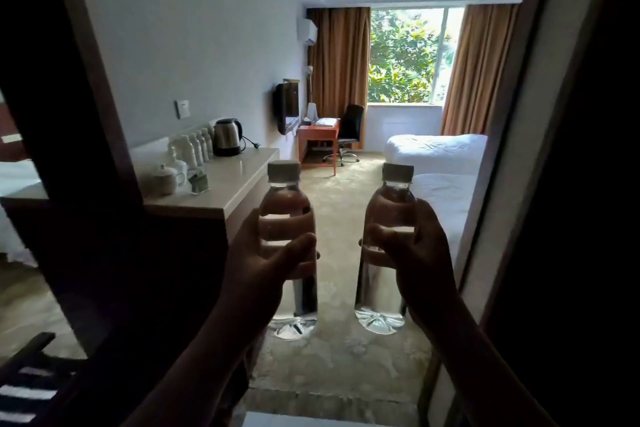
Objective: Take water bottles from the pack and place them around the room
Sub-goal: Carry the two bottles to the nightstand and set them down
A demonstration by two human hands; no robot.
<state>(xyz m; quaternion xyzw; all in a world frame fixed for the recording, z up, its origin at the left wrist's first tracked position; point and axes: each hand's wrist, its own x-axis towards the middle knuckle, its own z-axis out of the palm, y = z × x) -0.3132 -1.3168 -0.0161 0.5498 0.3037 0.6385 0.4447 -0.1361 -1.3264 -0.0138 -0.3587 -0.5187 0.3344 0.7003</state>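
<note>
A hotel room is seen through a doorway. Beyond the right hand (420, 253) two white beds (440, 152) are ranged, and beyond the left hand (263, 263), off to its left, a pale counter (239, 180) is set against the wall. On the counter a row of small bottles (197, 147), a kettle (227, 137) and a cup (166, 178) are already stood. Far ahead of both hands a desk (318, 132) and chair (351, 130) are placed under the window (407, 55).

One clear water bottle (289, 204) is gripped in the left hand, fingers wrapped round its middle; a second water bottle (393, 198) is clasped likewise in the right hand. Both are held up in front of the chest, side by side and apart, over the carpet (346, 218). No pack is in view.

The step in hand is judged to be the carrying of the pair to their places. It would be done well if the bottles were kept upright, carried clear of the door frame, and set down base first on a flat, bare patch, not crowded against the items already standing.

Each bottle's long axis is near vertical, cap up and base down; the tops are leaned slightly toward each other.
</note>
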